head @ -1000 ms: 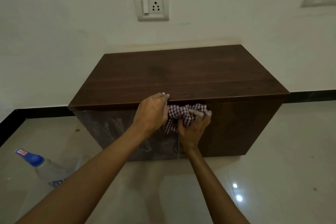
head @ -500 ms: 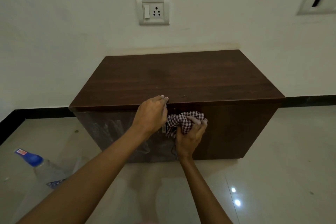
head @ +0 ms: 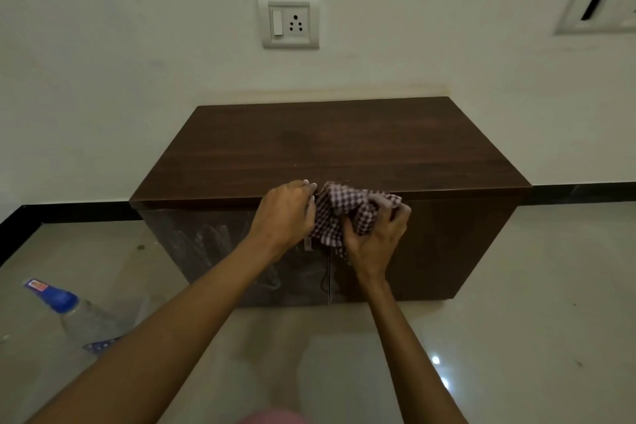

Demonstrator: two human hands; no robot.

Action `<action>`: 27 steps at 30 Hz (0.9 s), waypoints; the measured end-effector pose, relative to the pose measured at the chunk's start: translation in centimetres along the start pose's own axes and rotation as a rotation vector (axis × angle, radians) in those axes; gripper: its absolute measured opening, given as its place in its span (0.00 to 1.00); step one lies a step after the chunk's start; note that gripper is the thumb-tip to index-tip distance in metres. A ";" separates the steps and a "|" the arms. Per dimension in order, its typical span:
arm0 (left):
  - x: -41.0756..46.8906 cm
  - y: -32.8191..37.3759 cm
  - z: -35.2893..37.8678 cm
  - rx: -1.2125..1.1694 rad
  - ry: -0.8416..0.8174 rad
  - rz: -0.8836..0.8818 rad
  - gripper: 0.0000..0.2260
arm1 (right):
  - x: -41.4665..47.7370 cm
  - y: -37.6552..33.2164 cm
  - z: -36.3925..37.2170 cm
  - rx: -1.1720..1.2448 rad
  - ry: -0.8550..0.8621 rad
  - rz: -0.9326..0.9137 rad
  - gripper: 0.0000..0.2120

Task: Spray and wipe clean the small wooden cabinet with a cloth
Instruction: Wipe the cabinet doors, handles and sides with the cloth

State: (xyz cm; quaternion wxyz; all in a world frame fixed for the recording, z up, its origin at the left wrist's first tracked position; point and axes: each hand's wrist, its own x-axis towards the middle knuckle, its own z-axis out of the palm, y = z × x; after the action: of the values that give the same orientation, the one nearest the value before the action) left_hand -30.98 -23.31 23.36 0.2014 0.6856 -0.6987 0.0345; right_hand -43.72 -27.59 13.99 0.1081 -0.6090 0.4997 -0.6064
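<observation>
— Since half a second ago the cloth (head: 344,213) has risen from the door face to the front top edge of the cabinet (head: 330,148), and the right hand (head: 377,234) rose with it. What is the grip now?

— Right-hand fingers (head: 395,208) are clenched around the bunched checked cloth, pressing it against the edge just right of the centre seam. The left hand (head: 284,213) sits just beside it, fingers curled over the top edge above the left door and touching the cloth's left side. Whether they pinch the cloth I cannot tell.

— Position of the cabinet?

— On the floor (head: 516,337), back against the wall (head: 137,45), below a switch socket (head: 290,21). Both doors appear shut.

— Anything else noted?

— A clear bottle (head: 69,313) with a blue cap stands on the floor at lower left, well apart from both hands.
</observation>
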 end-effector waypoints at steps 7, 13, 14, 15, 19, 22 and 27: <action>-0.1 -0.1 -0.1 -0.002 -0.010 0.003 0.17 | -0.7 0.1 -0.7 -0.015 -0.088 0.116 0.10; -0.3 -0.4 -0.4 -0.025 -0.028 0.007 0.17 | 0.1 0.0 -1.2 0.142 0.040 0.410 0.14; -0.3 -0.3 -0.4 -0.025 -0.031 0.007 0.17 | 0.2 0.0 -1.3 0.105 0.036 0.384 0.13; -0.2 -0.3 -0.4 -0.027 -0.033 0.006 0.17 | 0.2 -0.1 -1.3 0.060 0.021 0.329 0.13; 0.0 -0.3 -0.5 -0.027 -0.038 -0.004 0.17 | 0.5 -0.1 -0.9 -0.095 -0.125 0.100 0.13; 0.0 -0.2 -0.6 -0.029 -0.042 -0.005 0.17 | 0.5 1.2 -1.3 -0.032 -0.041 0.179 0.12; -0.2 -0.1 -0.6 -0.031 -0.048 0.005 0.17 | -1.1 4.3 -2.3 0.045 0.048 0.419 0.17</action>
State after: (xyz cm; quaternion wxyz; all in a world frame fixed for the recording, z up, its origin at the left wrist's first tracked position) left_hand -30.74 -22.94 23.81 0.1950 0.6813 -0.7055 0.0077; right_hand -47.45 -27.68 10.71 0.2333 -0.4746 0.6041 -0.5961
